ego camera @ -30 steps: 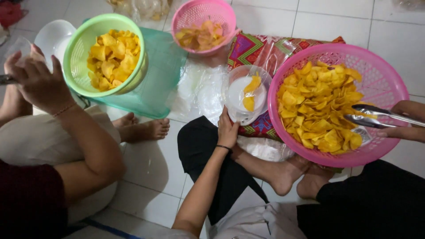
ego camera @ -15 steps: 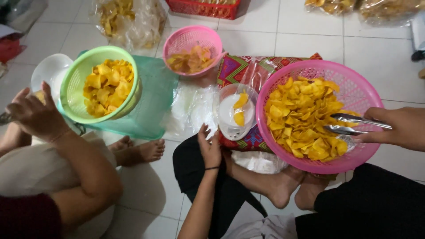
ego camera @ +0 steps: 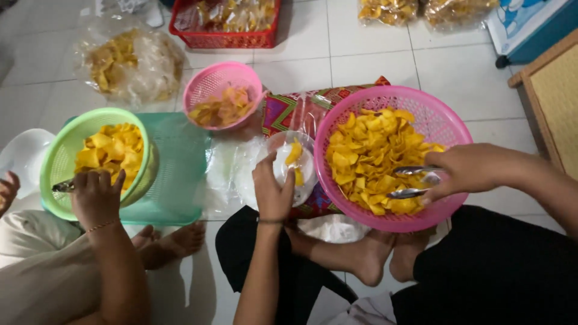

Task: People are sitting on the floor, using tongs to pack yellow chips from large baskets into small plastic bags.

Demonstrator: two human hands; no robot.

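My left hand (ego camera: 272,191) grips the edge of a small clear plastic bag (ego camera: 295,159) that has a few yellow chips inside. It sits just left of a large pink basket (ego camera: 445,114) heaped with yellow chips (ego camera: 370,153). Over that basket, my right hand (ego camera: 472,170) holds metal tongs (ego camera: 412,180), their tips down among the chips at the near right side. My crossed legs and bare feet lie below the basket.
At the left, another person's hand (ego camera: 96,195) holds tongs in a green basket (ego camera: 60,156) of chips on a teal tray (ego camera: 180,168). Behind are a small pink basket (ego camera: 211,84), a red crate (ego camera: 223,39), a bagged heap of chips (ego camera: 129,63) and a patterned package (ego camera: 286,108).
My right hand has pushed the tongs further left into the chips. My left hand stays on the bag. The other person's hand has come to the green basket's near rim.
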